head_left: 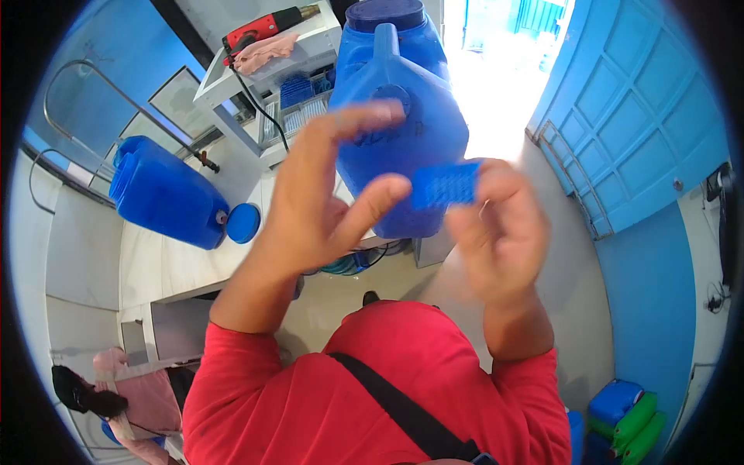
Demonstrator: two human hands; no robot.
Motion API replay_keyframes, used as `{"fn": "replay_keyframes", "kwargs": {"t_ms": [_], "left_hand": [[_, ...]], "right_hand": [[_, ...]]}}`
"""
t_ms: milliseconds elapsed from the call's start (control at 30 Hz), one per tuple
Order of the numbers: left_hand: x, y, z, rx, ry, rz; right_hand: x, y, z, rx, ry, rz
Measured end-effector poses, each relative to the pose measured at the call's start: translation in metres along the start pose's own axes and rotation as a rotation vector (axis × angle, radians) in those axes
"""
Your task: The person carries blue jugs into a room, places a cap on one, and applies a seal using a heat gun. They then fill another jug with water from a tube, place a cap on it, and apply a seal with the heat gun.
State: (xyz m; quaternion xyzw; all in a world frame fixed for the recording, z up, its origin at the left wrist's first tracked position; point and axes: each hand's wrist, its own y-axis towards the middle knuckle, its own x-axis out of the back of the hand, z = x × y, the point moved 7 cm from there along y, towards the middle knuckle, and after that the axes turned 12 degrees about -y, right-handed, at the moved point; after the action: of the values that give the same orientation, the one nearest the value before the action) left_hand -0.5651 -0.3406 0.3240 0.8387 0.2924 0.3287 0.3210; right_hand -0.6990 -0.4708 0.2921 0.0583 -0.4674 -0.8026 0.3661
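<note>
Left hand [314, 194], blurred and raised near the centre of the frame, is held with thumb and fingers spread wide apart. Just right of centre, a textured blue piece [444, 186] is pinched between the thumb and fingers of the right hand [508, 229]; whether it is touched by the left thumb cannot be told. Behind both hands, a large blue jerrycan [438, 128] is seen at top centre. At upper left, a red heat gun [260, 29] is placed beside a pink cloth [265, 54]; farther down, a blue container [167, 194] is accompanied by a round blue lid [243, 223].
</note>
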Motion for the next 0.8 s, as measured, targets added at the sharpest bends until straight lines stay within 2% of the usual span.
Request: {"fn": "replay_keyframes", "kwargs": {"t_ms": [33, 67, 133, 167, 267, 333, 367, 467, 533, 567, 667, 733, 800], "left_hand": [[0.002, 0.012, -0.010, -0.212, 0.259, 0.062], [0.006, 0.020, -0.003, -0.215, 0.247, 0.064], [0.004, 0.033, 0.011, -0.189, 0.365, 0.189], [0.006, 0.034, 0.016, -0.201, 0.356, 0.189], [0.015, 0.030, 0.045, -0.168, 0.284, 0.044], [0.017, 0.029, 0.047, -0.216, 0.190, 0.005], [0.019, 0.027, 0.046, -0.260, 0.106, -0.034], [0.009, 0.024, 0.056, -0.208, 0.033, 0.077], [0.011, 0.012, 0.067, -0.211, -0.007, 0.004], [0.016, 0.009, 0.071, -0.213, -0.043, -0.071], [0.017, 0.010, 0.069, -0.300, -0.057, -0.077], [0.017, 0.010, 0.068, -0.304, -0.055, -0.078], [0.019, 0.011, 0.067, -0.311, -0.050, -0.080]], "right_hand": [[0.008, 0.005, -0.003, -0.060, -0.102, -0.086], [0.009, 0.011, -0.005, -0.063, -0.113, -0.088], [0.015, 0.023, -0.019, -0.223, -0.195, -0.144], [0.015, 0.028, -0.015, -0.218, -0.207, -0.152], [0.010, 0.038, -0.012, -0.307, -0.311, -0.074], [0.001, 0.047, -0.006, -0.185, -0.430, 0.012], [-0.001, 0.049, -0.006, -0.187, -0.438, 0.011], [-0.010, 0.058, -0.001, -0.138, -0.530, 0.050], [-0.017, 0.065, 0.009, 0.021, -0.695, 0.090], [-0.019, 0.068, 0.011, 0.022, -0.699, 0.088], [-0.029, 0.078, 0.017, 0.030, -0.768, 0.149], [-0.039, 0.083, 0.024, 0.156, -0.889, 0.221], [-0.045, 0.086, 0.032, 0.132, -0.918, 0.282]]}}
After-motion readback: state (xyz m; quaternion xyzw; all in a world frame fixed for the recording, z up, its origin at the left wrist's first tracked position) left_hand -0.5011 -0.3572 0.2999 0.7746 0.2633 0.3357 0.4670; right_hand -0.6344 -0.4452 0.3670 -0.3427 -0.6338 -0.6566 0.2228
